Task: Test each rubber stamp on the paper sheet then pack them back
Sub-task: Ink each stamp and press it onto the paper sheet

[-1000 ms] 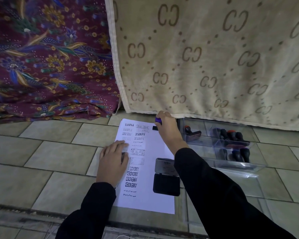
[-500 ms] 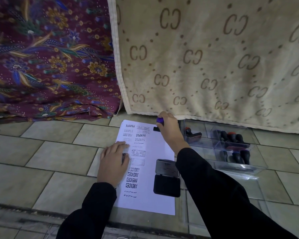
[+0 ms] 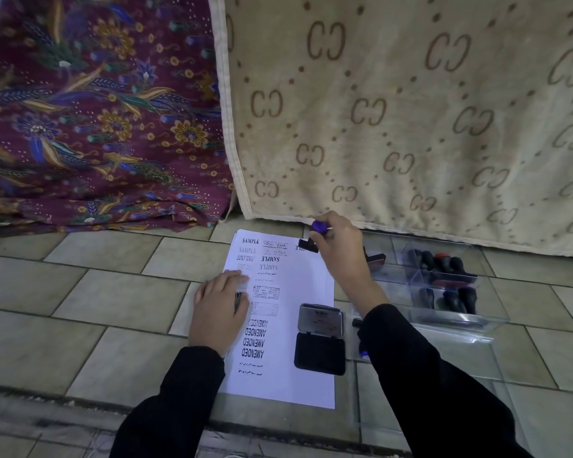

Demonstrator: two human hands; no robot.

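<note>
A white paper sheet (image 3: 306,292) lies on the tiled floor, printed with several stamp marks such as SAMPLE and AMENDED. My left hand (image 3: 220,309) rests flat on the sheet's left edge. My right hand (image 3: 339,251) grips a purple-handled rubber stamp (image 3: 319,226) at the sheet's top right corner, its black base (image 3: 308,244) tilted just above a fresh print. An open black ink pad (image 3: 320,338) sits at the sheet's right edge. A clear plastic box (image 3: 444,312) to the right holds several stamps (image 3: 444,264) with black and red handles.
A beige patterned blanket (image 3: 411,110) hangs down to the floor behind the sheet and box. A maroon floral cloth (image 3: 90,120) lies at the left. The box's clear lid (image 3: 427,368) lies on the tiles at my right forearm.
My right hand has lifted and tipped the purple stamp off the paper, uncovering a new print at the top right corner. My left hand has stayed on the sheet.
</note>
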